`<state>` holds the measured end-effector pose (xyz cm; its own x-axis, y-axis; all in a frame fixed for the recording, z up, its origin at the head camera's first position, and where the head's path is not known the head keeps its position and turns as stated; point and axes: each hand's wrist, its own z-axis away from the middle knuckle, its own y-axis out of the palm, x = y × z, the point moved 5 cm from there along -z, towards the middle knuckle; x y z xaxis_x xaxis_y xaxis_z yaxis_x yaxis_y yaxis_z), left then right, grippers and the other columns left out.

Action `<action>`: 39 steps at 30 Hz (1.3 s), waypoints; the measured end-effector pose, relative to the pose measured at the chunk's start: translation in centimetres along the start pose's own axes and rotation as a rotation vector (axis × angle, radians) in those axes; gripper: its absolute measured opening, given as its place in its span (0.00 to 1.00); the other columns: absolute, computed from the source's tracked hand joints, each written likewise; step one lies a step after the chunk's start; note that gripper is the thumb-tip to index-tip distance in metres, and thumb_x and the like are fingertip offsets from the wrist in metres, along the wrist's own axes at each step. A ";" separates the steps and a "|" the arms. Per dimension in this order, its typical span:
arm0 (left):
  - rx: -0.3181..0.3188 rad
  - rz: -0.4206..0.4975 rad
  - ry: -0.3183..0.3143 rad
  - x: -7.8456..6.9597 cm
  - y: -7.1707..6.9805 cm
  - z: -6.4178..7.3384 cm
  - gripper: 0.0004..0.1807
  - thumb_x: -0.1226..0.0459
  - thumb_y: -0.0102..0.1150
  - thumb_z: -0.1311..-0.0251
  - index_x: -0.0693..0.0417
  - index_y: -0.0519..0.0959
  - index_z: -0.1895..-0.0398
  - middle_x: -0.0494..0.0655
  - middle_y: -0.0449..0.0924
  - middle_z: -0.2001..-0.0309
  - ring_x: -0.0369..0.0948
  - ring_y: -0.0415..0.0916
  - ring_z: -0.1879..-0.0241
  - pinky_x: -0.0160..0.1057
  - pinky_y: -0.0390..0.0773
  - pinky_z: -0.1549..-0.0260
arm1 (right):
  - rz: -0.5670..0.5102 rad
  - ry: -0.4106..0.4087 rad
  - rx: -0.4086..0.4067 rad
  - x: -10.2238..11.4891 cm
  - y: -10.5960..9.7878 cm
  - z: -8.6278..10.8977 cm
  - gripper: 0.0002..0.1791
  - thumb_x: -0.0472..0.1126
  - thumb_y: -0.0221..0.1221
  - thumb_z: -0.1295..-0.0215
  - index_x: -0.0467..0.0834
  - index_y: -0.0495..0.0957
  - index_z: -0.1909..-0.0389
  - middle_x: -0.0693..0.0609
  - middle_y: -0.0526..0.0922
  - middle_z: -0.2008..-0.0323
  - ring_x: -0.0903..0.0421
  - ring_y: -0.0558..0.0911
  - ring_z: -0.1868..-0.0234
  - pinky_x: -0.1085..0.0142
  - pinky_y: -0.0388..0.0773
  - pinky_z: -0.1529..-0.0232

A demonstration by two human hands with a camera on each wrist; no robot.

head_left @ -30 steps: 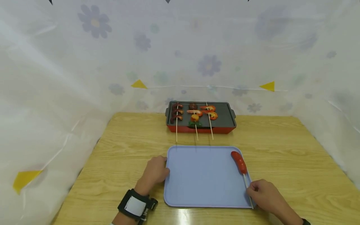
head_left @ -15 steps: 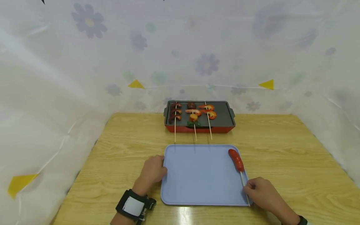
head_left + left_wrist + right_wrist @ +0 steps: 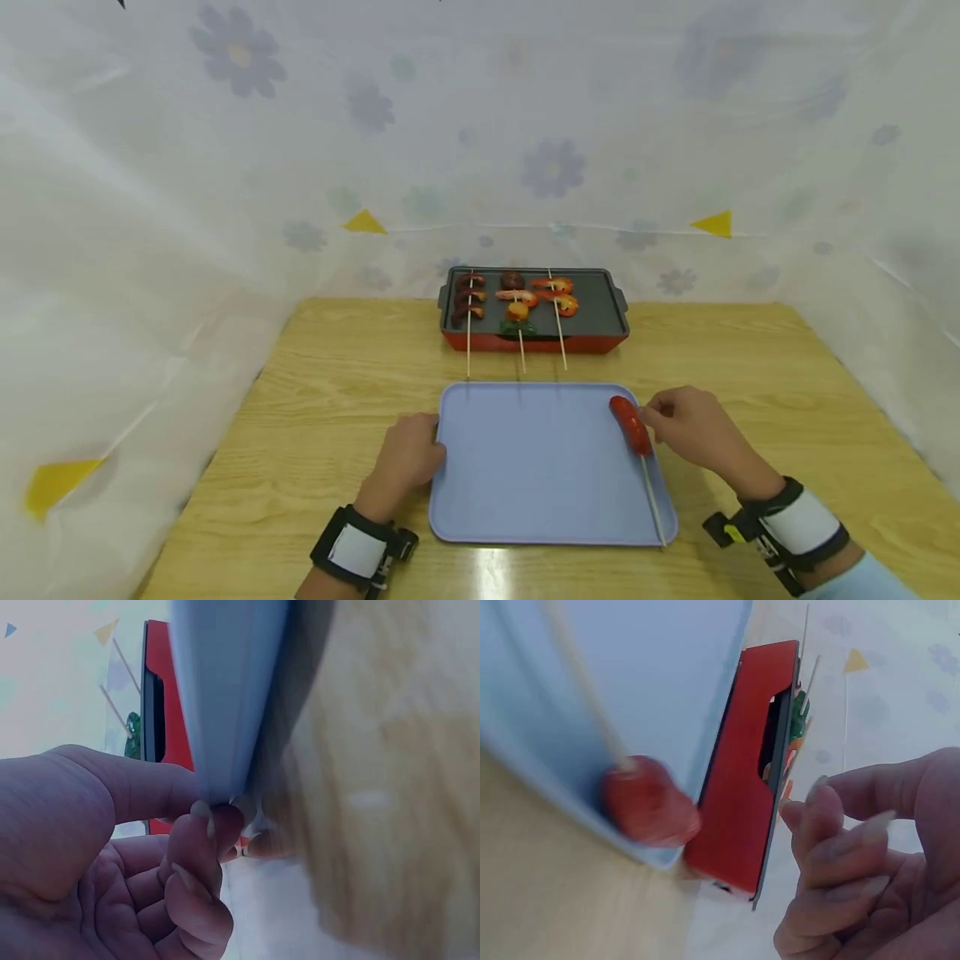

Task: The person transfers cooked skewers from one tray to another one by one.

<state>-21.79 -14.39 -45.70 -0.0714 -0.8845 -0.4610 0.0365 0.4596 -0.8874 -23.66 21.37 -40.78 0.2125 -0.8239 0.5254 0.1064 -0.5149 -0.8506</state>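
A pale blue tray [image 3: 536,467] lies on the wooden table. My left hand [image 3: 405,454] holds its left rim; in the left wrist view the thumb and fingertips pinch the tray's edge [image 3: 225,690]. Along the tray's right side lies a sausage skewer [image 3: 632,427], a red scored sausage on a thin stick whose lower end reaches the front rim. My right hand [image 3: 690,427] is just right of the sausage, over the tray's right edge. The right wrist view shows its fingers loosely curled with nothing between them, apart from the sausage [image 3: 649,802].
Behind the tray stands a red tabletop grill [image 3: 532,343] with a dark plate. On it lie a skewer of dark curled pieces [image 3: 470,297], a mixed skewer [image 3: 517,311] and a shrimp-like orange skewer [image 3: 562,304], their sticks overhanging the front. A flowered sheet [image 3: 555,167] encloses the table.
My right hand has let go of the skewer's stick and moved away from me, up beside the sausage. The left hand keeps its hold on the tray's rim.
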 end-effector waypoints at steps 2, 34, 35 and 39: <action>-0.003 0.002 -0.004 0.1 -0.1 0.1 0.10 0.72 0.56 0.53 0.61 0.82 0.66 0.51 0.79 0.73 0.43 0.70 0.75 0.42 0.73 0.78 | -0.026 -0.012 0.003 1.0 -0.2 -2.0 0.15 0.44 0.55 0.32 0.41 0.84 0.72 0.52 0.78 0.84 0.57 0.72 0.83 0.63 0.69 0.80; 0.010 -0.126 -0.068 -0.8 0.4 0.9 0.10 0.71 0.56 0.44 0.65 0.80 0.60 0.56 0.81 0.70 0.47 0.74 0.76 0.45 0.77 0.78 | -0.373 0.197 0.077 4.6 4.7 -12.1 0.16 0.41 0.55 0.34 0.32 0.81 0.73 0.53 0.76 0.80 0.56 0.72 0.78 0.64 0.68 0.75; 0.013 -0.127 -0.070 -0.9 0.4 0.9 0.10 0.70 0.56 0.44 0.65 0.80 0.60 0.56 0.81 0.70 0.47 0.74 0.76 0.45 0.77 0.78 | -0.373 0.194 0.070 4.5 4.6 -12.0 0.16 0.41 0.55 0.34 0.32 0.81 0.73 0.54 0.76 0.81 0.56 0.72 0.78 0.64 0.68 0.74; 0.014 -0.132 -0.083 -0.9 0.4 0.6 0.10 0.70 0.56 0.44 0.64 0.80 0.59 0.57 0.81 0.70 0.47 0.74 0.76 0.45 0.77 0.78 | -0.391 0.168 0.063 4.8 4.3 -11.3 0.16 0.41 0.55 0.34 0.33 0.80 0.75 0.54 0.73 0.84 0.56 0.71 0.79 0.64 0.67 0.75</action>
<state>-21.09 -13.41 -45.66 0.0062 -0.9409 -0.3386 0.0465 0.3385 -0.9398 -33.18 12.56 -41.64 -0.0167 -0.5991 0.8005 0.2076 -0.7852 -0.5833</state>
